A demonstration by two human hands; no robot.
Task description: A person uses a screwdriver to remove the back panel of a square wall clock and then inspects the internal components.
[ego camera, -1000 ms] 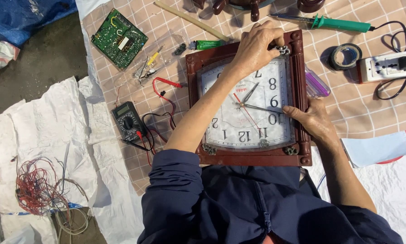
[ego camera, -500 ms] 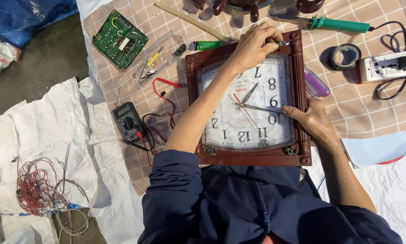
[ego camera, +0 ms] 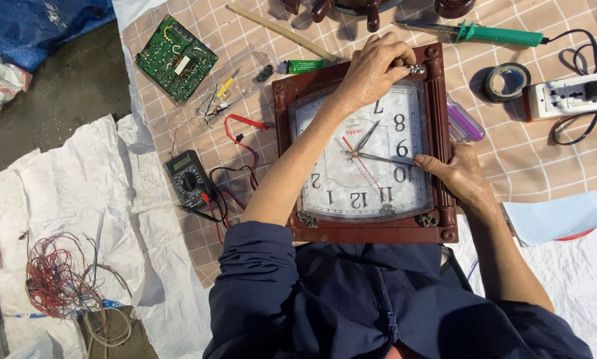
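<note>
Square brown-framed wall clock (ego camera: 368,219) (white dial, red second hand): left hand (ego camera: 375,66) pinches its twelve-o'clock ornament; right hand (ego camera: 461,179) clasps its three-o'clock edge.

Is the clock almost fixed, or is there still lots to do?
Partly. The clock has its face, hands and brown frame together. The left hand pinches a small metal ornament at a far corner; the right hand steadies the side. The two near corners already have ornaments; whether it runs cannot be told.
</note>
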